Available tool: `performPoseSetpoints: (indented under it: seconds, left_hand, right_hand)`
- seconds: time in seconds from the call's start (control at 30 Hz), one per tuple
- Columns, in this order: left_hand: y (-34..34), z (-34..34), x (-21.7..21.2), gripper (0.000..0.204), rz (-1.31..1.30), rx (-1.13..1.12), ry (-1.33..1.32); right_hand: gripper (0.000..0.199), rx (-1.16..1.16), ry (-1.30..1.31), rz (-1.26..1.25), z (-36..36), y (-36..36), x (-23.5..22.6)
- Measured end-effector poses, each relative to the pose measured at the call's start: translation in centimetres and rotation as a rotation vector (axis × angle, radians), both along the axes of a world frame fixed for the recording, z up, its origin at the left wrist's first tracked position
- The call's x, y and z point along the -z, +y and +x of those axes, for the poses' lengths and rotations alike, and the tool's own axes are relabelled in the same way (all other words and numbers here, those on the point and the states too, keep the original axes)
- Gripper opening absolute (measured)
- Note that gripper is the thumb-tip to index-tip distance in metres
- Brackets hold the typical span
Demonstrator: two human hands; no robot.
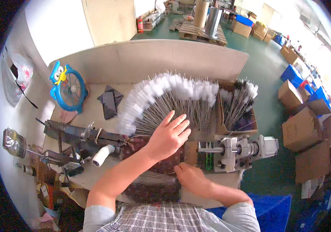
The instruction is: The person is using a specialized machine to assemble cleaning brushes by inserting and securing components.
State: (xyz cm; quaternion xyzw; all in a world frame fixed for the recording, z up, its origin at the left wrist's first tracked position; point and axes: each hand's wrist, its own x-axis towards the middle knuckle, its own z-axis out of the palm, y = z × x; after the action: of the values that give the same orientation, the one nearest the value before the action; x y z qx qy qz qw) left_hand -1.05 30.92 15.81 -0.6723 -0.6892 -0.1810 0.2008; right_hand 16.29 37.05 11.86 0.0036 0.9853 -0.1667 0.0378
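Note:
A wide fan of thin wire-stemmed brushes [173, 91] with white bristle heads lies across the middle of the table, stems pointing toward me. Over the near ends of these stems is my left hand [168, 137], open, its fingers stretched out and apart; nothing shows in its grasp. My right hand [191, 178] is lower and nearer to me, its fingers curled closed by the end of a bundle of thin wires [153, 178]. Whatever its fingertips hold is too small to make out. Those wires lie above a dark brown patterned cloth [150, 192] near my lap.
A metal clamp with a motor [231, 150] stands right of my hands; a dark machine with a white handle [103, 154] stands left. Behind are a box of black and white brushes [237, 104], a phone [109, 105], a blue fan [72, 89] and an upright board [146, 58].

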Motion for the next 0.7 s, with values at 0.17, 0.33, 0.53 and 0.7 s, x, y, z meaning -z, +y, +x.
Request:
performPoseSetpoints:
  seconds: [0.17, 0.33, 0.53, 0.7]
  left_hand:
    - [-6.9, 2.7, -2.9, 0.024, 0.190, 0.061, -0.083]
    - [-13.5, 4.2, -2.3, 0.023, 0.309, 0.030, -0.218]
    - [-15.8, 4.0, 2.3, 0.019, 0.357, -0.145, -0.375]
    - [-15.9, 5.1, 3.1, 0.016, 0.392, -0.249, -0.612]
  right_hand:
    - [0.016, -0.225, 0.291, 0.465, -1.8, 1.7, -3.2]
    - [0.012, -0.028, 0.402, 0.156, -4.8, 5.4, -6.7]
    - [0.015, 0.094, 0.044, 0.055, -5.9, 7.9, -7.1]
    - [0.022, 0.139, 0.164, 0.067, -6.0, 9.1, -6.5]
